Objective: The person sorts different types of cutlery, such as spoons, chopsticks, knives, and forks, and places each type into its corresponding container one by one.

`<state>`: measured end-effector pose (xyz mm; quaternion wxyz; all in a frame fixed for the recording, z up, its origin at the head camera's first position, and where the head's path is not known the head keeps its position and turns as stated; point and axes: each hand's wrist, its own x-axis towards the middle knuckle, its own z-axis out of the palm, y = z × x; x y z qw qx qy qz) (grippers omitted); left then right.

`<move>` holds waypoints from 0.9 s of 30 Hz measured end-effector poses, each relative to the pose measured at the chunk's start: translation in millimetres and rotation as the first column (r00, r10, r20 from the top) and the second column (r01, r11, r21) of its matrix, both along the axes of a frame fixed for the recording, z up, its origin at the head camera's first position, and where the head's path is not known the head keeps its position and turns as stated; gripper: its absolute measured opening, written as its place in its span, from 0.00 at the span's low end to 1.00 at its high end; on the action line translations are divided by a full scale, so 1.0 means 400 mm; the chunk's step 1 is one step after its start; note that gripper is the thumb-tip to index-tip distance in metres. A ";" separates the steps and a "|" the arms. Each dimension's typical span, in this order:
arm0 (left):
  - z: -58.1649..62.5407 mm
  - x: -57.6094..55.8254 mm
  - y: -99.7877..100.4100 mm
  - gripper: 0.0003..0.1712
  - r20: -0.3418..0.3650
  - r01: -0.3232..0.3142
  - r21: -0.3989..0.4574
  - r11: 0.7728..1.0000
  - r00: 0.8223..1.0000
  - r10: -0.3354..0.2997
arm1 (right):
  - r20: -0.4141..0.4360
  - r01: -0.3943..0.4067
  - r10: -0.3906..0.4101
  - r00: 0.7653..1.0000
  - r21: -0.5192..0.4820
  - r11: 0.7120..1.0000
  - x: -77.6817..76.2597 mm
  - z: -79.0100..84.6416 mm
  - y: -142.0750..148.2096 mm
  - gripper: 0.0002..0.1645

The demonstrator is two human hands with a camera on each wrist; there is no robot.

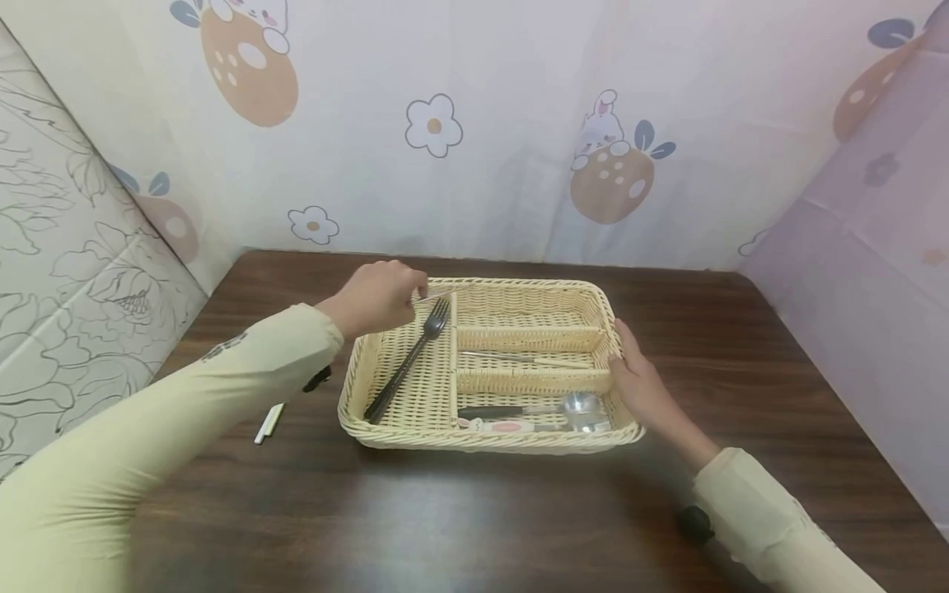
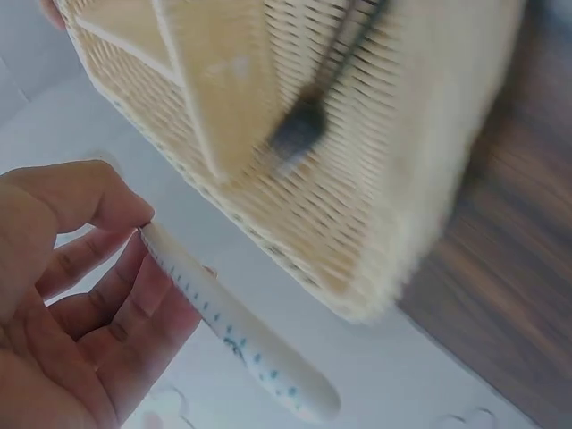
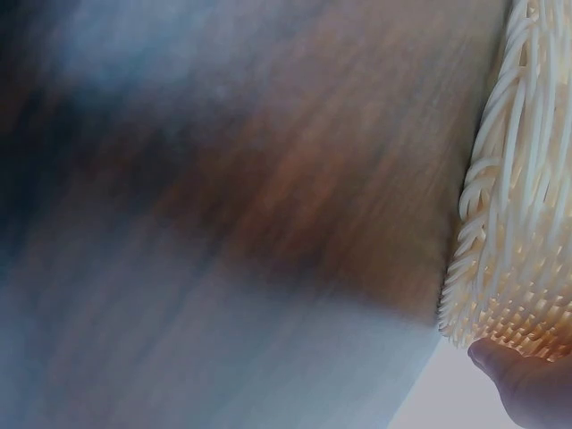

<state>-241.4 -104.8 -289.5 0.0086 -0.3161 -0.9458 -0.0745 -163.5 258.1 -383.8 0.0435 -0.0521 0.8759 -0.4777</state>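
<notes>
A cream wicker cutlery basket (image 1: 489, 441) with several compartments sits on the table. At its back left corner my left hand (image 1: 381, 292) pinches a utensil with a white handle (image 2: 241, 326) dotted in blue-green, held up over the basket. Fingers hide its other end, so I cannot tell its kind. My right hand (image 1: 639, 379) grips the basket's right rim, thumb on the near side. Dark forks (image 1: 415, 354) lie slanted in the large left compartment. Two spoons (image 1: 582, 403) rest in the front right compartment, and slim metal cutlery (image 1: 511, 357) lies in the middle one.
On the dark wooden table (image 1: 482, 519), a pair of short white and pale green sticks (image 1: 268, 424) lies left of the basket, partly covered by the left sleeve. A patterned curtain (image 1: 504, 189) hangs behind the table, with walls at both sides.
</notes>
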 end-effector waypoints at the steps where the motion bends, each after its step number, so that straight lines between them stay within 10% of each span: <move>1: 0.001 0.001 0.015 0.20 0.000 0.013 -0.001 1.000 1.000 -0.013 | 0.000 0.000 0.000 1.000 0.003 1.000 -0.001 -0.001 0.001 0.35; 7: 0.000 0.000 0.089 0.18 0.014 0.138 0.006 0.990 0.990 -0.138 | -0.003 -0.002 0.002 1.000 0.021 1.000 -0.002 0.000 0.003 0.35; 14: -0.014 0.002 0.172 0.20 0.123 0.329 -0.010 0.944 0.937 -0.326 | -0.012 0.006 -0.005 1.000 0.033 0.999 0.000 0.003 0.000 0.35; 27: -0.043 0.003 0.302 0.19 0.194 0.416 -0.015 0.909 0.893 -0.406 | -0.007 0.013 -0.013 1.000 0.037 0.999 0.001 0.003 -0.001 0.36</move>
